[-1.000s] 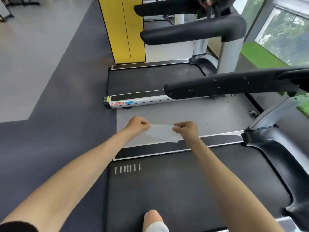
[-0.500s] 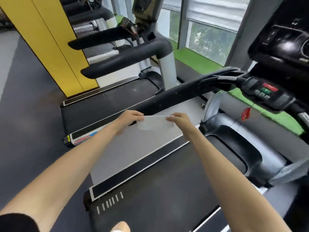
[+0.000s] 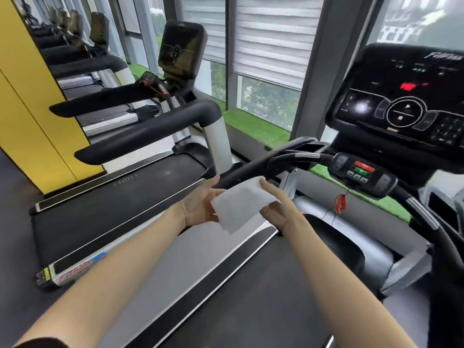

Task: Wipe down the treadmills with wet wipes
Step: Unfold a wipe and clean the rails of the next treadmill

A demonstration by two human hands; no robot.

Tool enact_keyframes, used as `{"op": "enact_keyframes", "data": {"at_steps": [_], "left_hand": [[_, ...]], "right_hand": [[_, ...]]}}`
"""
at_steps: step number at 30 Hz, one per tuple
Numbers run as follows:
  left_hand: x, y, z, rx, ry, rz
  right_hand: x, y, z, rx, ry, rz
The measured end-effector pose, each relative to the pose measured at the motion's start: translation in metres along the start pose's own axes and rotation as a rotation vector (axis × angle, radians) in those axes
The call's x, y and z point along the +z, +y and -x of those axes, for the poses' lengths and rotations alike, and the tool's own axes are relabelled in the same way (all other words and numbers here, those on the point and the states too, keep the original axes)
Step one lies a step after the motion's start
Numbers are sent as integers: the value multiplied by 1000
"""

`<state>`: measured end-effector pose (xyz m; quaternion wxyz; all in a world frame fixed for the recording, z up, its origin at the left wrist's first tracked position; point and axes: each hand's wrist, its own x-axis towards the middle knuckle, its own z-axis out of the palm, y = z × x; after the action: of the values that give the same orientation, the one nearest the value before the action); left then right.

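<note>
the wet wipe (image 3: pixel 241 204), one white sheet, is held in the air between the two hands, above the left side rail of the near treadmill (image 3: pixel 251 297). its lower corner hangs free and its upper edge lies just before the near treadmill's black handrail (image 3: pixel 251 172); whether it touches the rail cannot be told.

the left hand (image 3: pixel 199 204) is spread, palm showing and thumb straight up, its fingers running under the sheet's left edge. the right hand (image 3: pixel 276 209) pinches the right edge, one digit laid along the top of the sheet and the rest under it.

beyond the hands the handrail curves right to a control bar and the lit console (image 3: pixel 401 101); one red safety clip (image 3: pixel 339 202) dangles on a cord below. a strip of grey floor (image 3: pixel 175 259) lies open between this deck and the next treadmill (image 3: pixel 113 209), which shows two black handrails and one dark console. that makes two treadmills plainly; more stand in the row behind, too small to count. a yellow wall (image 3: pixel 37 121) closes the left side, and windows with blinds (image 3: pixel 268 33) over a green turf ledge (image 3: pixel 253 126) close the far side.
</note>
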<state>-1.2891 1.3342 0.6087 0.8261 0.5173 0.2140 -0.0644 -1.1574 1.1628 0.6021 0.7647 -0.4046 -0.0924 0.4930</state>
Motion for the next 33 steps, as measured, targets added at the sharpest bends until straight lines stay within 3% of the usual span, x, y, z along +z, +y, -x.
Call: {"op": "enact_keyframes", "data": {"at_steps": [3,7,9,14,19,24,27,33], "left_hand": [[-18,15,-37,-11,-30,-85],[-53,34,-87,38,55,-10],[-65,40,-110,6,68,-54],[-74,47,-156,-115,-19,-182],[-64,61,-202,-211,-79,-274],[-53,65,-252,-151,-9,-371],[-49,69,-282,-107,-43,-351],[-27,80,-339,5,60,-271]], "right_hand": [[1,7,-44,11,85,-131],[-10,21,-107,1,190,-495],[-17,27,-131,48,208,-410],[-38,13,-161,128,194,141],[-63,-21,-181,152,224,360],[-102,-49,-205,207,201,397],[-127,-72,-230,183,205,436],[-168,-131,-277,168,213,468]]}}
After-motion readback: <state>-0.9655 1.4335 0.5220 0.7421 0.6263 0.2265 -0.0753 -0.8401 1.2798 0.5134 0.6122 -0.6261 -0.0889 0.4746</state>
